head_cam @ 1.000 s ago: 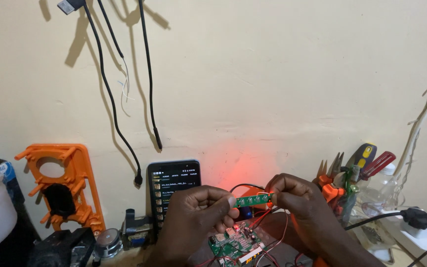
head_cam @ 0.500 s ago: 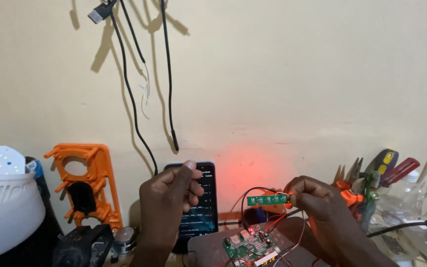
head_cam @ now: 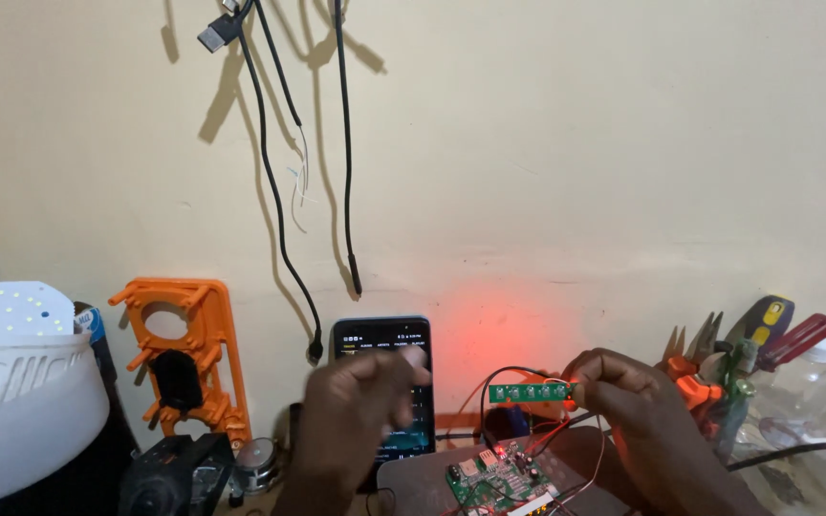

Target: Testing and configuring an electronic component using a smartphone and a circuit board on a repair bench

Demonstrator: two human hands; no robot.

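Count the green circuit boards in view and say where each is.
2. A narrow strip board is held up by the right hand. A larger board lies low on the bench below it. Others may be hidden.

A smartphone (head_cam: pixel 386 387) is standing upright against the wall, just right of the orange plastic frame (head_cam: pixel 186 358). Its tall rectangular screen is glowing dark, showing pale rows and a thin light strip along the top. The lower screen is being covered by the left hand (head_cam: pixel 356 406).
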